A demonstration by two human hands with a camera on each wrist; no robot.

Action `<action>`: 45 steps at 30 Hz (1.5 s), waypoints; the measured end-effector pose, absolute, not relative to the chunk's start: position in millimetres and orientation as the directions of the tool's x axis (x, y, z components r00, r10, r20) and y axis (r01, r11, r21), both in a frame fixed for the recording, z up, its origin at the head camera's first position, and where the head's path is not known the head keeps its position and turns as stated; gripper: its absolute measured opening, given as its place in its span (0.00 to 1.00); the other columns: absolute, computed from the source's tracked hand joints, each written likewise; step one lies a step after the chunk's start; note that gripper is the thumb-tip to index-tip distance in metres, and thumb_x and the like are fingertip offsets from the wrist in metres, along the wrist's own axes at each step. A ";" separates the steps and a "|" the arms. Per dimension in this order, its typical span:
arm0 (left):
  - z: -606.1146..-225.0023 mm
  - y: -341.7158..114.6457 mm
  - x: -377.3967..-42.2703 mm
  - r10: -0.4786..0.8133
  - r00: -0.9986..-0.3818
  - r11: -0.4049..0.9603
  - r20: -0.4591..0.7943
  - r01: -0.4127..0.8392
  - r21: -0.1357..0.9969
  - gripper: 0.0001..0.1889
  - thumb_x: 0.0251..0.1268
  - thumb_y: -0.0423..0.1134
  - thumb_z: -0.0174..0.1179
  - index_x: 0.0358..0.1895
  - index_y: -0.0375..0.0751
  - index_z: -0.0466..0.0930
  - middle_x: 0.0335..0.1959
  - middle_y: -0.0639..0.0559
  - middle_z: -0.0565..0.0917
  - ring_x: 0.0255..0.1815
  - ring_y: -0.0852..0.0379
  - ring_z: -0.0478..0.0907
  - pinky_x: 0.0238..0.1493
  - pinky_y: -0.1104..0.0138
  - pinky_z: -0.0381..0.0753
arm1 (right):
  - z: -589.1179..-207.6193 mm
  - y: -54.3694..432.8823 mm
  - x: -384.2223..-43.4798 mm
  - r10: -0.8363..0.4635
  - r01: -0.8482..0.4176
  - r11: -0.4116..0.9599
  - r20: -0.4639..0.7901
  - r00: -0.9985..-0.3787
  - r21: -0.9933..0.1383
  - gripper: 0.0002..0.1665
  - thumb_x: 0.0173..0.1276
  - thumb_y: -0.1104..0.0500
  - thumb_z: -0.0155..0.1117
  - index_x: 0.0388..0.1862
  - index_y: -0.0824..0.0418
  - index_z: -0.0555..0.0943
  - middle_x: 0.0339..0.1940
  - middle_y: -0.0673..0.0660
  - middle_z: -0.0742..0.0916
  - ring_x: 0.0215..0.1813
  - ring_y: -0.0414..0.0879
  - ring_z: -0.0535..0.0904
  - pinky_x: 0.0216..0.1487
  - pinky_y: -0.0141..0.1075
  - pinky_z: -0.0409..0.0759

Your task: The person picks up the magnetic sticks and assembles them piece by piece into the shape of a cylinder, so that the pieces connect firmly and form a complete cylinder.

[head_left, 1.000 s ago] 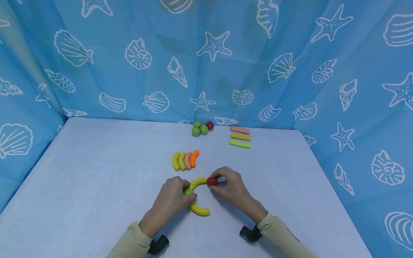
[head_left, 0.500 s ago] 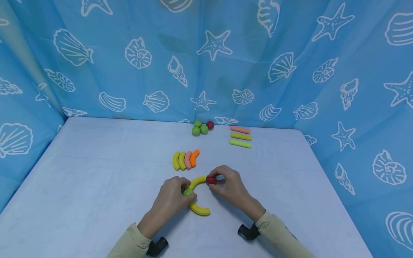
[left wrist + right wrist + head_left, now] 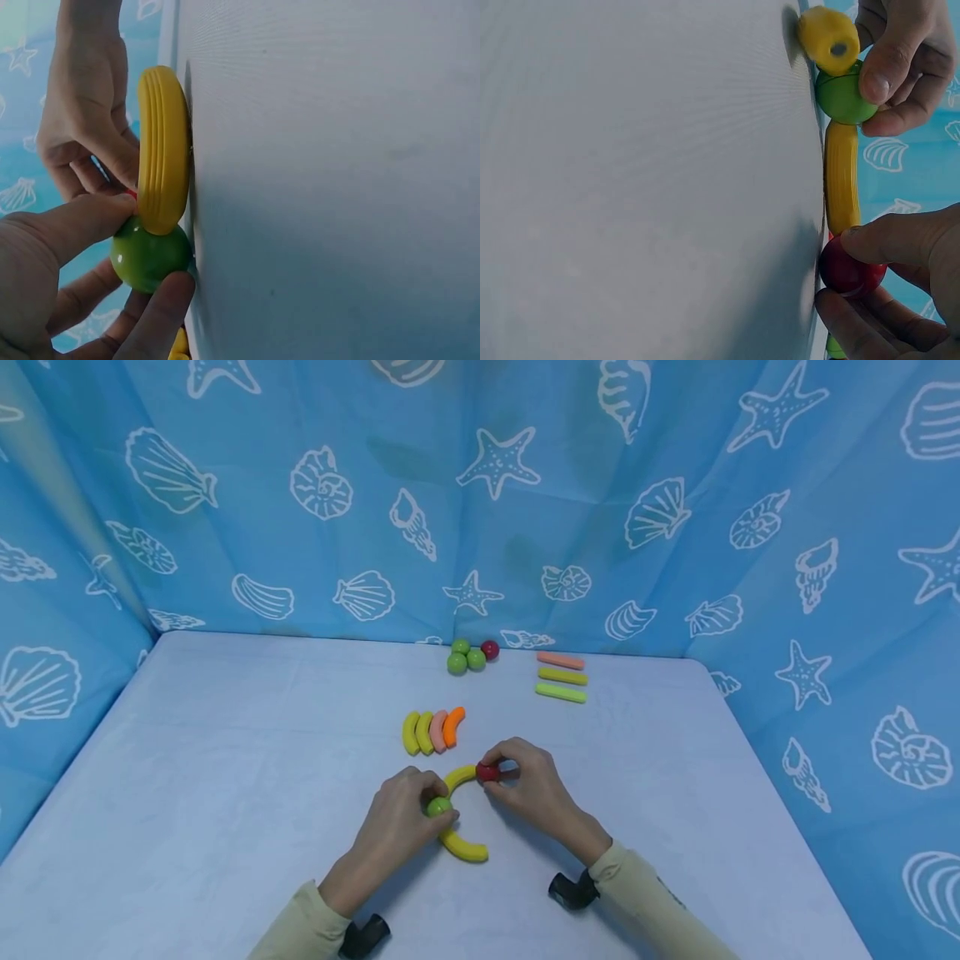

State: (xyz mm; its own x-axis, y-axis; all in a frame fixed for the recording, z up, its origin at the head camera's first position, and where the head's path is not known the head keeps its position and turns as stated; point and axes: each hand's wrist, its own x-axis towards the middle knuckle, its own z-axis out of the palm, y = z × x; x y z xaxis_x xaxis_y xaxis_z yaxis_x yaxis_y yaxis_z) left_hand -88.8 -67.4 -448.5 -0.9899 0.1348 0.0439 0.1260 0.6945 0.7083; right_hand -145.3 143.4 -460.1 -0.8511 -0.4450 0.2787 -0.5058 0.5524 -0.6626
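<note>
While the left hand (image 3: 402, 811) pinches the green ball (image 3: 438, 807) between thumb and fingers, the right hand (image 3: 534, 787) has the red ball (image 3: 487, 772) in a similar pinch, both closed to ball width. All of this sits mid-table (image 3: 262, 760), well in from the far edge, between the left and right edges. Green ball joins the upper yellow curved piece (image 3: 459, 777) and the lower yellow curved piece (image 3: 467, 848); red ball is at the upper piece's other end, looks touching. Thumb covers that joint, so can't tell if it's fully seated.

Step in hand, as I judge it: fixing red ball onto the upper piece. Next move seems to call for a straight push along that piece's end, green ball braced by the left hand; off-line pressure could twist the joint. Lower piece's free end shows a dark hole.

Spares: curved pieces (image 3: 424, 733) just beyond the hands; other balls (image 3: 476, 659) and straight sticks (image 3: 562, 677) near far edge, sticks more toward far right corner.
</note>
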 end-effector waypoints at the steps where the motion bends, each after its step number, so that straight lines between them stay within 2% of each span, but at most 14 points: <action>1: -448.6 -68.4 -88.7 0.140 -0.989 0.694 0.049 0.134 0.708 0.10 0.51 0.39 0.76 0.36 0.44 0.86 0.30 0.58 0.77 0.31 0.60 0.72 0.34 0.68 0.76 | -459.6 142.8 -145.8 -0.447 -0.507 0.551 0.278 -0.850 -0.663 0.18 0.54 0.72 0.77 0.42 0.58 0.83 0.41 0.48 0.84 0.45 0.41 0.81 0.43 0.35 0.85; 8: -449.0 -76.9 -87.1 0.201 -0.978 0.641 0.059 0.177 0.747 0.12 0.53 0.36 0.74 0.42 0.44 0.89 0.36 0.58 0.80 0.37 0.62 0.77 0.41 0.66 0.81 | -457.0 140.7 -149.0 -0.448 -0.495 0.553 0.261 -0.855 -0.671 0.17 0.56 0.70 0.77 0.42 0.57 0.83 0.41 0.48 0.84 0.45 0.41 0.81 0.43 0.34 0.85; 13: -448.9 -79.4 -86.8 0.233 -0.971 0.617 0.049 0.187 0.765 0.13 0.53 0.34 0.73 0.44 0.42 0.89 0.37 0.57 0.80 0.39 0.61 0.79 0.41 0.67 0.82 | -457.3 140.0 -149.2 -0.450 -0.496 0.547 0.263 -0.853 -0.674 0.17 0.55 0.71 0.77 0.42 0.58 0.84 0.41 0.49 0.84 0.44 0.42 0.81 0.43 0.35 0.85; 40: -449.1 -78.9 -85.1 0.222 -0.973 0.610 0.065 0.190 0.770 0.13 0.51 0.33 0.75 0.42 0.41 0.88 0.35 0.56 0.80 0.38 0.61 0.79 0.42 0.63 0.82 | -456.8 138.4 -149.7 -0.447 -0.487 0.547 0.255 -0.858 -0.680 0.18 0.54 0.71 0.78 0.43 0.58 0.83 0.41 0.50 0.84 0.44 0.43 0.82 0.42 0.35 0.85; 45: -449.7 -78.8 -85.9 0.230 -0.971 0.610 0.060 0.192 0.769 0.13 0.52 0.34 0.75 0.42 0.41 0.88 0.35 0.56 0.80 0.37 0.61 0.79 0.42 0.63 0.82 | -455.9 141.6 -150.1 -0.445 -0.474 0.553 0.239 -0.863 -0.685 0.19 0.56 0.67 0.78 0.46 0.60 0.82 0.43 0.51 0.85 0.46 0.44 0.82 0.43 0.37 0.85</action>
